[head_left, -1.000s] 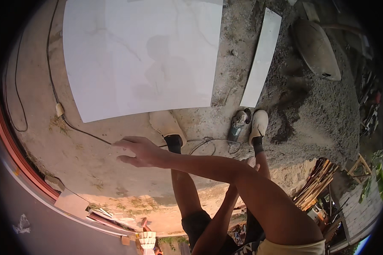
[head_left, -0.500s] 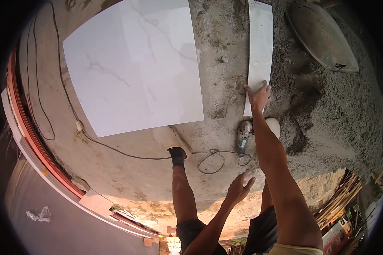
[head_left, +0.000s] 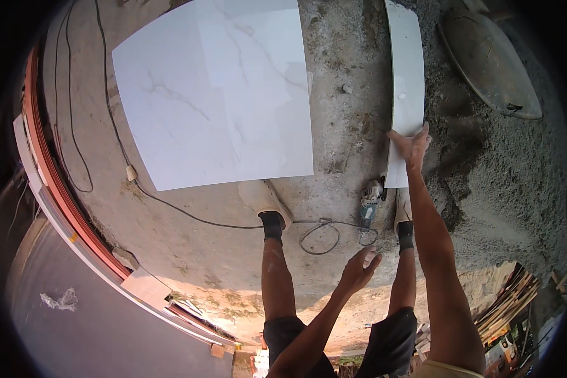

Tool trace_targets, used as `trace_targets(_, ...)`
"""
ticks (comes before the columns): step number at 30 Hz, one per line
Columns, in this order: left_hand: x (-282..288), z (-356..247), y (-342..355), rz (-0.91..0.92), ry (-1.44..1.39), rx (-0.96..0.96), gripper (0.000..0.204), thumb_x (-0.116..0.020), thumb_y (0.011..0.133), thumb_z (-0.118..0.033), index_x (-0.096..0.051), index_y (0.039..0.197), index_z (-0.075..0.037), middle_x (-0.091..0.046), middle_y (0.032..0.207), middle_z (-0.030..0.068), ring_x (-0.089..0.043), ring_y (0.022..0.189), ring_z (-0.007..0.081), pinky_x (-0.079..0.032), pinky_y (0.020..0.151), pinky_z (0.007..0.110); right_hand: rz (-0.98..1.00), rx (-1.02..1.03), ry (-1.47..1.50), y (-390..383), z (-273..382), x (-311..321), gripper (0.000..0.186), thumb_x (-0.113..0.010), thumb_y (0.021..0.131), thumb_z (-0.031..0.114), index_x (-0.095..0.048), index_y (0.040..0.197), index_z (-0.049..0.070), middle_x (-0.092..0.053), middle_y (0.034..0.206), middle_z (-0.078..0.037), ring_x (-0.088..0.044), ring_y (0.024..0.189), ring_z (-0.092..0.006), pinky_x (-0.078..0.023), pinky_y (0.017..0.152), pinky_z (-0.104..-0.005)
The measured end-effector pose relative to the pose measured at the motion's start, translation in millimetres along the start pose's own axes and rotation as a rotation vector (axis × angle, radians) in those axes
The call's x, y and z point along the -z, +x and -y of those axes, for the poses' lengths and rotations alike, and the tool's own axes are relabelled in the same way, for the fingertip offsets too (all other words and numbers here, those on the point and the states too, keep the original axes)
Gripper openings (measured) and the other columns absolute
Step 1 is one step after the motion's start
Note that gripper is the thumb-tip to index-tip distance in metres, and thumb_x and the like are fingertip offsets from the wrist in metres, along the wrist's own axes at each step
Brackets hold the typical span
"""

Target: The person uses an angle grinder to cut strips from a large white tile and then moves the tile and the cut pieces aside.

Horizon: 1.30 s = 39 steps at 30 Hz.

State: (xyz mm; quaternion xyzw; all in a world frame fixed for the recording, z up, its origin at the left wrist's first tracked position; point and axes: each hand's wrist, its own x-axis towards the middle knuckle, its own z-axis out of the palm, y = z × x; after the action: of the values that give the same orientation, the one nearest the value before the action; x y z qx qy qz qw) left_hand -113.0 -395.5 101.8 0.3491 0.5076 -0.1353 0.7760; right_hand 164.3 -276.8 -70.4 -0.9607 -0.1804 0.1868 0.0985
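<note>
My right hand (head_left: 413, 148) grips a long white tile strip (head_left: 404, 75) near its close end. Its thumb lies at the left edge and its fingers reach over the right edge. My left hand (head_left: 360, 268) hangs in the air between my legs, fingers loosely bent, thumb apart, nothing visible in it. An angle grinder (head_left: 368, 205) with a teal body lies on the concrete just left of the strip's close end. Further left is a large white tile slab (head_left: 214, 101) with faint veining, its near edge over my left shoe (head_left: 261, 198).
A dark power cord (head_left: 201, 222) runs from a connector (head_left: 131, 173) past my left foot and loops beside the grinder. Grey sand or mortar (head_left: 504, 170) covers the right side, with a shallow metal pan (head_left: 490, 63) on it. Wood strips (head_left: 507, 299) are stacked at lower right.
The strip and my right hand have come slightly nearer, and the strip's close end now covers part of my right shoe. My left hand's fingers are more bent. The view has shifted a little.
</note>
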Motion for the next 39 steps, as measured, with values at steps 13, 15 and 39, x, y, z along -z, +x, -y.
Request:
trace_targets(13, 2.9, 15.5, -13.7, 0.247, 0.404, -0.016, 0.063, -0.051, 0.093, -0.052, -0.046, 0.137, -0.008, -0.052, 0.136, 0.0193, -0.055, 0.119, 0.0367, -0.046, 0.096, 0.047, 0.073, 0.073, 0.497, -131.0, 124.7, -22.6, 0.103, -0.088, 0.055, 0.023, -0.034, 0.135, -0.013, -0.053, 0.122, -0.021, -0.054, 0.109, -0.0286, -0.046, 0.096, -0.0364)
trace_targets(15, 16.0, 32.8, -18.5, 0.197, 0.356, -0.073, 0.063, -0.055, 0.09, -0.051, -0.046, 0.138, -0.01, -0.054, 0.132, 0.0193, -0.055, 0.119, 0.0357, -0.046, 0.095, 0.046, 0.122, 0.085, 0.608, -159.6, 183.7, -23.7, 0.105, -0.089, 0.055, 0.021, -0.032, 0.136, -0.013, -0.052, 0.123, -0.021, -0.055, 0.108, -0.0286, -0.046, 0.096, -0.0365)
trace_targets(39, 5.9, 32.3, -17.0, 0.053, 0.228, -0.133, 0.052, -0.054, 0.098, -0.041, -0.043, 0.139, -0.011, -0.061, 0.119, 0.0175, -0.061, 0.107, 0.0295, -0.048, 0.092, 0.039, 0.102, -0.022, 0.407, -190.1, 273.7, -126.5, 0.116, -0.09, 0.049, 0.024, -0.024, 0.141, 0.001, -0.034, 0.129, -0.019, -0.034, 0.121, -0.0386, -0.027, 0.107, -0.0498)
